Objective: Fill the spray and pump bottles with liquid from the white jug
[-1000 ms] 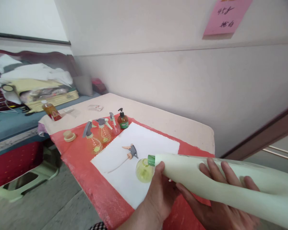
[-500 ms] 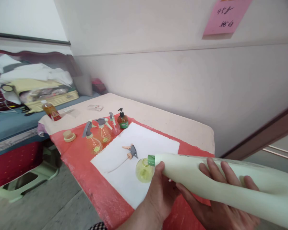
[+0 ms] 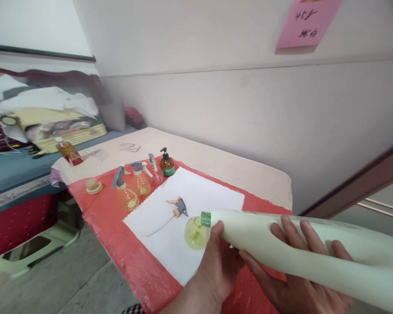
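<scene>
A large pale-green detergent jug (image 3: 255, 231) lies nearly sideways in the air, its green spout (image 3: 206, 219) at the mouth of a round yellow-green bottle (image 3: 196, 235). The fingers of my right hand (image 3: 304, 279) pass through the jug's handle and wrap it. My left hand (image 3: 218, 261) grips the jug near its neck, thumb on top. The bottle stands on a white cloth (image 3: 212, 187); whether liquid flows is hard to see. Left of it lies a grey and peach spray trigger head (image 3: 179, 207) with its thin tube.
On the red mat (image 3: 114, 235) stand several spray bottles (image 3: 127, 196), a brown pump bottle (image 3: 167, 164) and a small lidded item (image 3: 93, 186). An amber bottle (image 3: 68, 151) sits at the table's far left corner. A red-topped stool (image 3: 26, 222) stands beside the table, and the wall (image 3: 209, 109) runs behind.
The view shifts very slightly. Both hands and the jug otherwise keep the same pose, with the spout still at the bottle's mouth.
</scene>
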The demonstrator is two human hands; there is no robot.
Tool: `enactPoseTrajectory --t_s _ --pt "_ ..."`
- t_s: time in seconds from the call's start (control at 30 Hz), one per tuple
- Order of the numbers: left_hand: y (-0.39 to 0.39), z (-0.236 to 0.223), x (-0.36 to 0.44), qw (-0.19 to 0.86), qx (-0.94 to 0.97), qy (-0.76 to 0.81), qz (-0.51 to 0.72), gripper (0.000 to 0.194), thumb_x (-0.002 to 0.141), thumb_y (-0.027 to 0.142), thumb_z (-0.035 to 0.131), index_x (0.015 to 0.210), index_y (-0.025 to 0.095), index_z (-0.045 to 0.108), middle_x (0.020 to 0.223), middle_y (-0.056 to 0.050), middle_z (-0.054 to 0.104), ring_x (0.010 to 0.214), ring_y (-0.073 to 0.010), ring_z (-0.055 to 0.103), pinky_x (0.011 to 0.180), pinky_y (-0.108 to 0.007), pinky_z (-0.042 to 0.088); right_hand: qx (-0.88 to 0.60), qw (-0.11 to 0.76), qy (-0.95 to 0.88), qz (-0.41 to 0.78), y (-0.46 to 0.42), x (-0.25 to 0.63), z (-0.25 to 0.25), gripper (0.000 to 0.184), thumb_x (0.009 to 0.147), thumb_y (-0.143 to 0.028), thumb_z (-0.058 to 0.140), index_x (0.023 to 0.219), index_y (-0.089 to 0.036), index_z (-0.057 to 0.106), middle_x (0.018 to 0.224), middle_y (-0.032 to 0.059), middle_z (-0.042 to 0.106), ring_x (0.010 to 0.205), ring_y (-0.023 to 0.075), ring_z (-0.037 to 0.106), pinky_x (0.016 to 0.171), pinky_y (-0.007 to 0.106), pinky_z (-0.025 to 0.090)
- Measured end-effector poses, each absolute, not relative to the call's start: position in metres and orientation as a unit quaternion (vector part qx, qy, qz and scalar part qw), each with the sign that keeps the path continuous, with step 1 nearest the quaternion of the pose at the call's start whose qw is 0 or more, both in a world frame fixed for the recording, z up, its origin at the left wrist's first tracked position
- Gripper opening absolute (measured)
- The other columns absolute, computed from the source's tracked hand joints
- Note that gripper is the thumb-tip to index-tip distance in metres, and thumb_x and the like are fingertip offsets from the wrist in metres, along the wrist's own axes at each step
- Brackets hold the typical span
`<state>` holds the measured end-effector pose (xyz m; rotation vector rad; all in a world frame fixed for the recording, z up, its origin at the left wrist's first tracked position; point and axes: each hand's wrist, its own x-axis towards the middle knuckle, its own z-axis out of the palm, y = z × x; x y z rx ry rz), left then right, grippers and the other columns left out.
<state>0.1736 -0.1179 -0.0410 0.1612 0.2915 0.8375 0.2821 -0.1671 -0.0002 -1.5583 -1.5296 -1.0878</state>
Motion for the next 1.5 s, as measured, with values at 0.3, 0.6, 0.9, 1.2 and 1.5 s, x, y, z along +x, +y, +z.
enactPoseTrajectory --t_s 0.3,0.6,0.9,1.2,1.5 --pt "-0.1173 -0.0413 0.1735 0.901 0.071 0.137 0.405 0.052 0.088 0.049 0.051 0.12 0.009 0.062 0.113 -0.016 0.064 0.1 -0.0264 0.058 0.081 -0.033 0.044 -0.596 0.346 -0.591 -0.42 -0.1665 0.2827 -0.0003 0.065 0.074 -0.053 0.071 0.121 -0.01 0.059 0.112 0.0173 0.069 0.111 0.0374 0.061 0.105 0.056 0.036" --pt "-0.1172 -0.0393 0.1734 0.901 0.069 0.137 0.406 0.052 0.087 0.049 0.052 0.119 0.009 0.062 0.113 -0.016 0.064 0.101 -0.0263 0.058 0.083 -0.034 0.043 -0.6 0.342 -0.592 -0.416 -0.1662 0.2832 -0.0008 0.065 0.073 -0.054 0.072 0.121 -0.011 0.06 0.113 0.0167 0.069 0.111 0.0373 0.061 0.105 0.056 0.036" --pt "-0.1171 -0.0407 0.1737 0.9 0.079 0.139 0.405 0.053 0.088 0.049 0.051 0.121 0.009 0.061 0.116 -0.016 0.063 0.101 -0.0264 0.058 0.082 -0.033 0.043 -0.595 0.339 -0.595 -0.421 -0.1669 0.2826 0.002 0.074 0.071 -0.057 0.072 0.128 -0.013 0.055 0.112 0.016 0.069 0.108 0.0376 0.062 0.103 0.058 0.037" --pt "-0.1181 -0.0394 0.1737 0.901 0.068 0.136 0.406 0.052 0.087 0.048 0.052 0.121 0.009 0.061 0.113 -0.016 0.064 0.1 -0.0259 0.058 0.083 -0.034 0.043 -0.598 0.339 -0.595 -0.418 -0.1675 0.2812 0.0022 0.071 0.072 -0.054 0.073 0.126 -0.012 0.056 0.111 0.0164 0.07 0.109 0.0384 0.062 0.103 0.059 0.038" --pt "-0.1179 -0.0392 0.1734 0.901 0.068 0.147 0.402 0.054 0.085 0.05 0.054 0.12 0.01 0.062 0.114 -0.015 0.064 0.102 -0.0271 0.058 0.085 -0.035 0.042 -0.594 0.344 -0.593 -0.421 -0.167 0.2811 0.0019 0.071 0.072 -0.055 0.072 0.126 -0.012 0.056 0.112 0.0164 0.07 0.109 0.0378 0.062 0.103 0.058 0.038"
